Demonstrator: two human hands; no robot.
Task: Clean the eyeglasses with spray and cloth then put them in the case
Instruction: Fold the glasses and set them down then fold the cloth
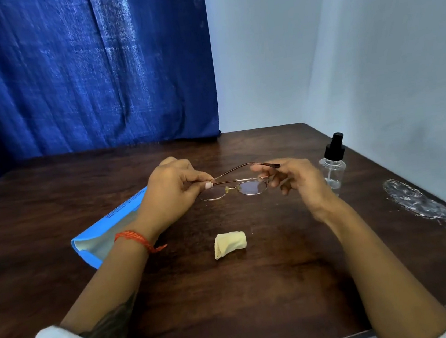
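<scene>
Thin metal-framed eyeglasses (235, 188) are held above the dark wooden table (231, 294), lenses facing me. My left hand (174, 191) pinches the frame at its left hinge. My right hand (293, 178) holds the right end, thumb and fingers around the temple arm, which is partly folded across. A folded pale yellow cloth (229, 244) lies on the table in front of the glasses. The blue open case (106, 233) with a pale lining lies under my left wrist. A clear spray bottle (333, 165) with a black pump stands just right of my right hand.
A blue curtain (81, 74) hangs behind the table, with white walls to the right. A whitish scuffed patch (417, 202) marks the table near its right edge. The table's front edge runs close to my forearms.
</scene>
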